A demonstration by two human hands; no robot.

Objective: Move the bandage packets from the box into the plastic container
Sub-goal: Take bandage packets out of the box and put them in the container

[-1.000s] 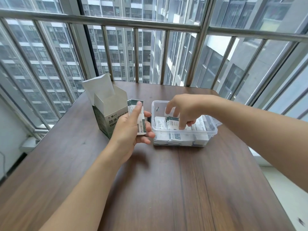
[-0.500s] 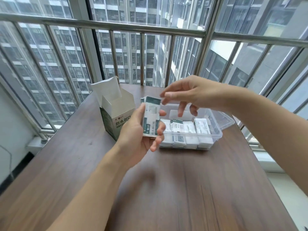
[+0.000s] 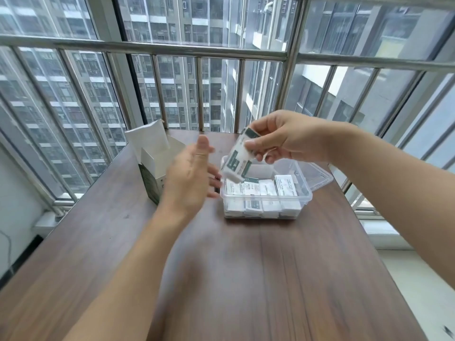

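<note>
My right hand [image 3: 283, 136] pinches a small stack of white-and-green bandage packets [image 3: 237, 159] and holds it tilted above the left end of the clear plastic container [image 3: 305, 195]. Several more packets [image 3: 261, 190] lie in rows inside the container. My left hand [image 3: 190, 173] hovers empty, fingers straight, between the container and the open cardboard box [image 3: 154, 161], which stands to the left with its flap up. The left hand covers part of the box.
The container's clear lid [image 3: 317, 173] lies behind it at the right. All of this sits on a dark wooden table [image 3: 246, 279] pushed against a metal railing [image 3: 147, 48] and window. The table's right edge runs close to the container.
The stack of packets passed from my left hand to my right hand. My right hand rose out of the container to take it, and my left hand is now empty.
</note>
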